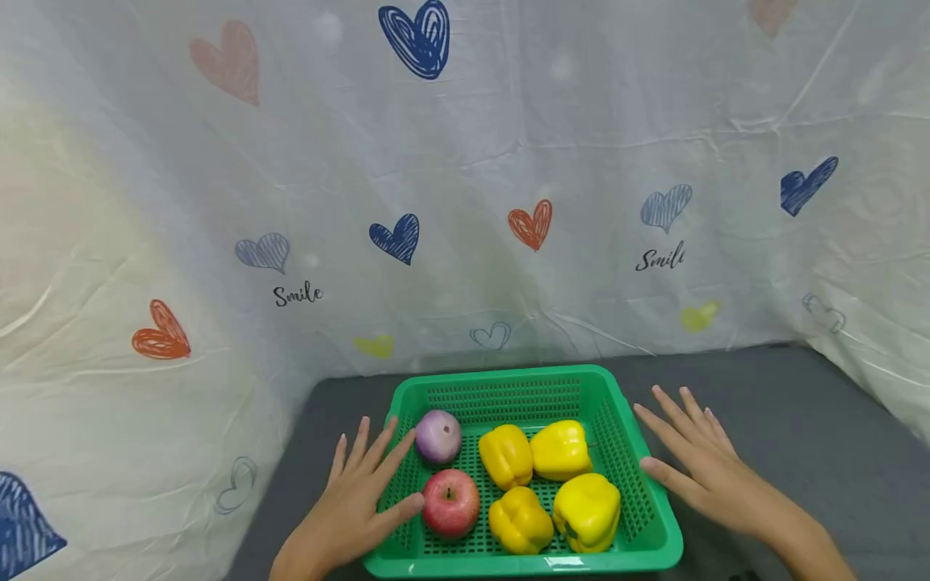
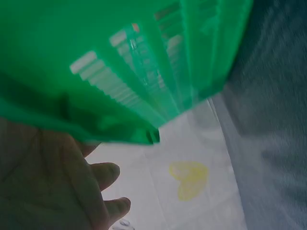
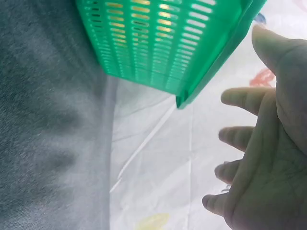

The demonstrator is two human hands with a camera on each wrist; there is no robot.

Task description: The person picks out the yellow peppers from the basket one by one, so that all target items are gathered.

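Heart-print curtain [image 1: 465,153] behind gray table [image 1: 770,411] — green basket [image 1: 523,566] at near center, holding onion [image 1: 439,437], apple [image 1: 451,505], four yellow peppers [image 1: 506,457]. Left hand [image 1: 354,502] at its left, right hand [image 1: 708,474] at its right — fingers spread, gripping nothing.

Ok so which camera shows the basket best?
The head view: it looks down into the basket, nearly all of it visible. Each wrist view catches only part of its slotted outside, from low down.
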